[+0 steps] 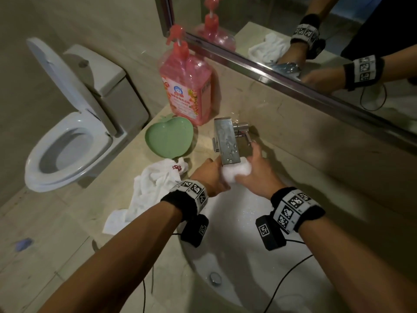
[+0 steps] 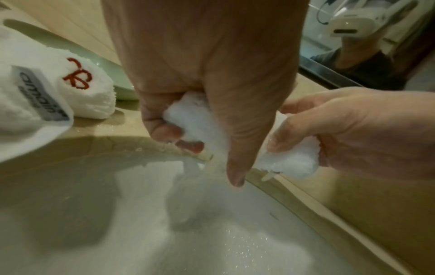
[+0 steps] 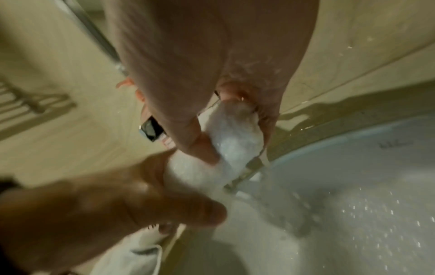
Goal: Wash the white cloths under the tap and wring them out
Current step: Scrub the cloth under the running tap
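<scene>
A toilet (image 1: 67,141) with its lid raised stands at far left, beside a beige stone counter (image 1: 56,256) on which a second white cloth (image 1: 153,186), stitched with a red emblem, lies crumpled at the sink's edge, apparently waiting its turn or already finished; which cannot be told. Behind it sit a green heart-shaped dish (image 1: 169,136) and a pink pump bottle of detergent (image 1: 187,86), close enough to the basin to be within reach. At centre, the left hand (image 1: 209,175) is clenched around one end of a rolled white cloth (image 1: 237,171), its fingers (image 2: 164,128) curled under the wad, held just below the spout of the square chrome tap (image 1: 226,141) so that what is squeezed out drops into the white sink (image 1: 248,256). To the right, the right hand (image 1: 255,172) grasps the cloth's other end, thumb and fingers wrapped round it; gripping both ends in this way suits a twisting, wringing motion, and a stream of water runs from the cloth into the bowl in the wrist views. The mirror (image 1: 316,30) above reflects both arms and the spare cloth.
</scene>
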{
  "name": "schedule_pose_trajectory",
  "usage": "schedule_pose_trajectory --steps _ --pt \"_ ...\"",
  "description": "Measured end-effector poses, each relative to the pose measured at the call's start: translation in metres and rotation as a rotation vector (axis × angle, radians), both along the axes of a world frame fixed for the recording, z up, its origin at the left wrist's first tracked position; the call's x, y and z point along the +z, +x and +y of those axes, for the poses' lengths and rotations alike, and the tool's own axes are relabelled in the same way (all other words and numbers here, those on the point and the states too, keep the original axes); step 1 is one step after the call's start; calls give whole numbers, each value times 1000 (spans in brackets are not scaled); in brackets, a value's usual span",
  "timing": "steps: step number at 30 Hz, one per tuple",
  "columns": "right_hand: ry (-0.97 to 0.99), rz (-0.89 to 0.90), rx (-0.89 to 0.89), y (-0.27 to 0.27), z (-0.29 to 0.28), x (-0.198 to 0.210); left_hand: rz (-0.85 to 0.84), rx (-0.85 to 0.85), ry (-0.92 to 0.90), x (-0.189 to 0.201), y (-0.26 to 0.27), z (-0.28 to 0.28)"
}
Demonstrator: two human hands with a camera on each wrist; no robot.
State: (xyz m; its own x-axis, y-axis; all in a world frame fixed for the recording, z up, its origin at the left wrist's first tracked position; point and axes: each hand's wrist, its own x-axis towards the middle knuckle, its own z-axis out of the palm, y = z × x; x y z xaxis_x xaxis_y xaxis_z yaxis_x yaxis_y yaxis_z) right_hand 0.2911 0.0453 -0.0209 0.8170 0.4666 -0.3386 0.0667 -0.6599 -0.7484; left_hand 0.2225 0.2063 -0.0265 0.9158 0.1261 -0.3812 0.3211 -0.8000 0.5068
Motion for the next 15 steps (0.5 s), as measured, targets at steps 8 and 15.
schedule_pose_trajectory --steps 8,15 --pt "29 353 175 -49 -18 19 -124 -223 324 25 -46 5" --pt "87 386 58 -93 -20 35 -195 -417 472 68 -67 -12"
